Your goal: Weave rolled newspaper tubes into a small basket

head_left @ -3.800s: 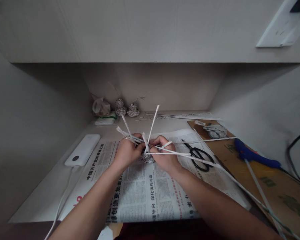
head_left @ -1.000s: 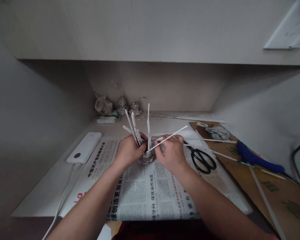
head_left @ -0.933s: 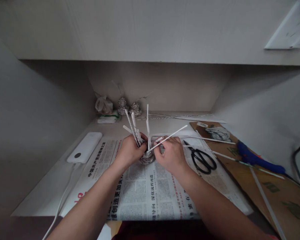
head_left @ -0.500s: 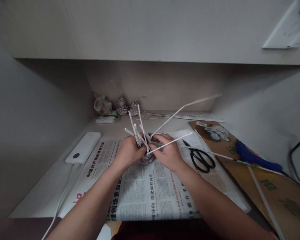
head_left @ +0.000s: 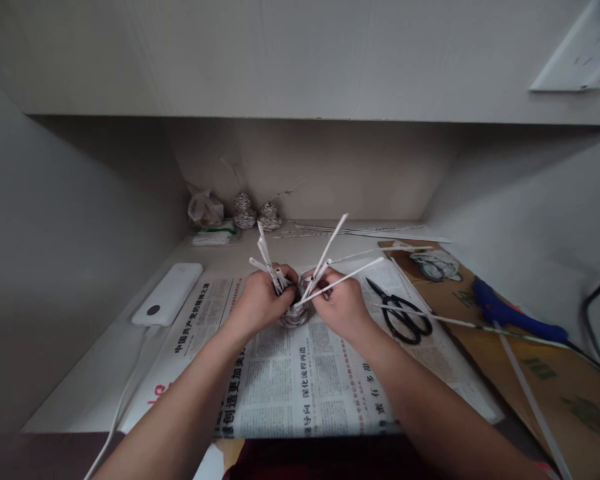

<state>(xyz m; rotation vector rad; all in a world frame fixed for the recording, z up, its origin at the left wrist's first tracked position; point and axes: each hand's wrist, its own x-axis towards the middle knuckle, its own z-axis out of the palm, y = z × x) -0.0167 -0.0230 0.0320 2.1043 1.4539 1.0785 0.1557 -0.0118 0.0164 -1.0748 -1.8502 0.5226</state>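
A small round piece woven from rolled newspaper sticks (head_left: pixel 295 319) sits low between my hands, above the newspaper (head_left: pixel 280 393). Its white paper sticks (head_left: pixel 333 241) poke up and fan out to the left and right. My left hand (head_left: pixel 266 299) is closed around the left side of the woven piece and the foot of several sticks. On the other side my right hand (head_left: pixel 344 303) pinches a paper stick close to the weave; its fingertips are partly hidden behind the sticks. One long thin stick reaches away to the right past that hand.
Black scissors (head_left: pixel 405 319) lie right of my right hand. A blue glue gun (head_left: pixel 515 313) rests on cardboard (head_left: pixel 540 400). At left is a white power bank (head_left: pixel 167 293) with a cable. Two woven gourd shapes (head_left: pixel 244 212) and loose sticks (head_left: pixel 370 232) lie at the back, under an overhanging panel (head_left: pixel 300 60).
Several sticks that stood near the middle now lean right. The long stick has swung down from its raised slant. My right hand has shifted slightly right, while my left hand stays put.
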